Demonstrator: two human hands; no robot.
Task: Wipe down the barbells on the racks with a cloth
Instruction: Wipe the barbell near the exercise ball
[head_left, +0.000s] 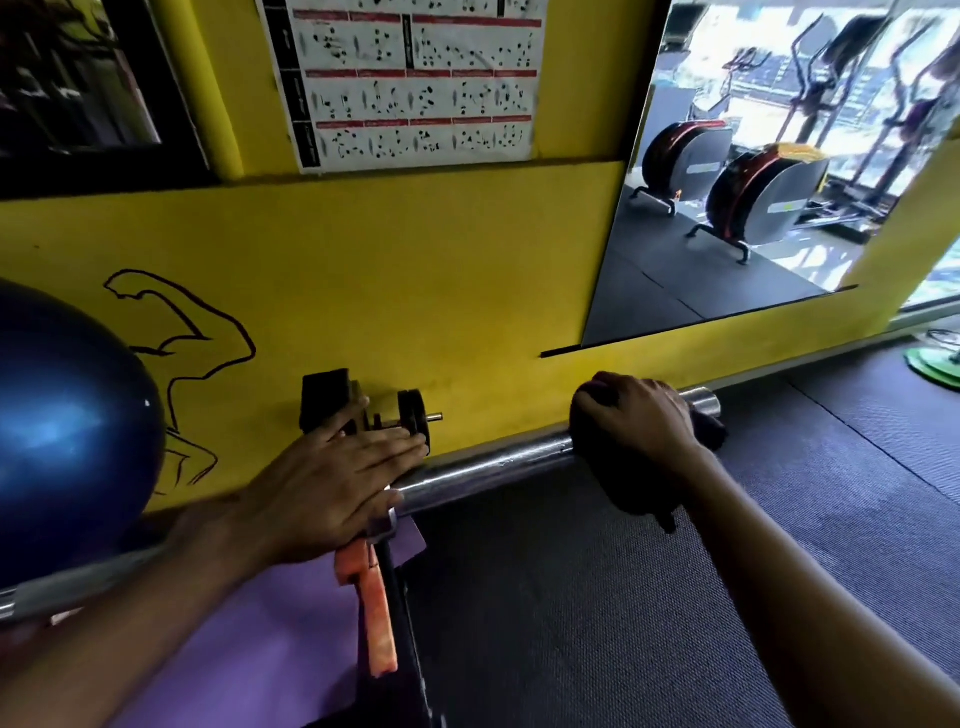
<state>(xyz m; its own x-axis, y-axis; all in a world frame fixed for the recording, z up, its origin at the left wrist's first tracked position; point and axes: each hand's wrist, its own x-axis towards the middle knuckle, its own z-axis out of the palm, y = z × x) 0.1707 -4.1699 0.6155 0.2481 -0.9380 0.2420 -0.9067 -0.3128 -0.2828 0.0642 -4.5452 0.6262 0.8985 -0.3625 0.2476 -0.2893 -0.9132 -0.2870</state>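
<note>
The barbell (483, 462) ran from 8 to 2 o'clock; the right hand (639, 415) was clenched on the dark cloth (639, 488) around its sleeve, the left hand (332, 467) flat, fingers extended, at the rack end

A barbell (483, 465) runs along the wall (415, 270), ball (67, 431) at its left, mirror (753, 171) above right.

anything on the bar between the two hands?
No. In the head view, only bare chrome sleeve of the barbell runs between the flat left hand and the right hand, which grips a dark cloth around it.
</note>
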